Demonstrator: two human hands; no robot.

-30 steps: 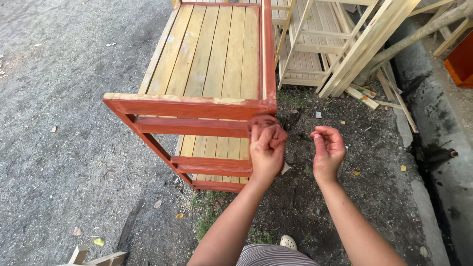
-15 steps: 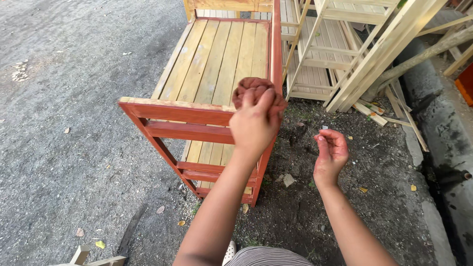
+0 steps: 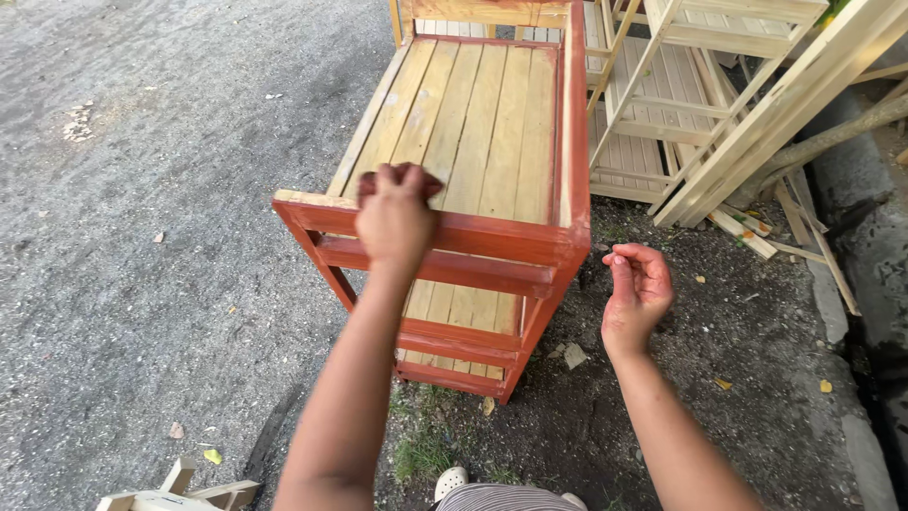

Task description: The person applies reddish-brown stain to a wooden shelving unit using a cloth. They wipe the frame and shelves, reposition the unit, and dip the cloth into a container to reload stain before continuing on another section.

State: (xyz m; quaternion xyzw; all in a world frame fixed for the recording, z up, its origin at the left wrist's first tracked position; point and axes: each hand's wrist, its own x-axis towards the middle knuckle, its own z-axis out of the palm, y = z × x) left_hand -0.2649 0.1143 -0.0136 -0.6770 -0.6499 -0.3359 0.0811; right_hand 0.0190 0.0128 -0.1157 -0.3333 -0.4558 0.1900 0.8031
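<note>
The left hand [image 3: 395, 220] is pressing a reddish-brown stained cloth [image 3: 401, 179] against the near red-painted top rail of the slatted wooden rack [image 3: 473, 132], fingers curled tight over it, with grey gravel ground [image 3: 142, 237] lying to the left. To the right, the right hand [image 3: 639, 291] is hanging in the air beside the rack's near right corner, touching nothing, fingers loosely bent and stained red. Farther right, unpainted pale wooden frames [image 3: 719, 104] are leaning.

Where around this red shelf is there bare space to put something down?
The gravel ground left of the red shelf lies open, as do its pale top slats beyond the left hand. Right of the right hand, stacked unpainted frames crowd the dirt.
</note>
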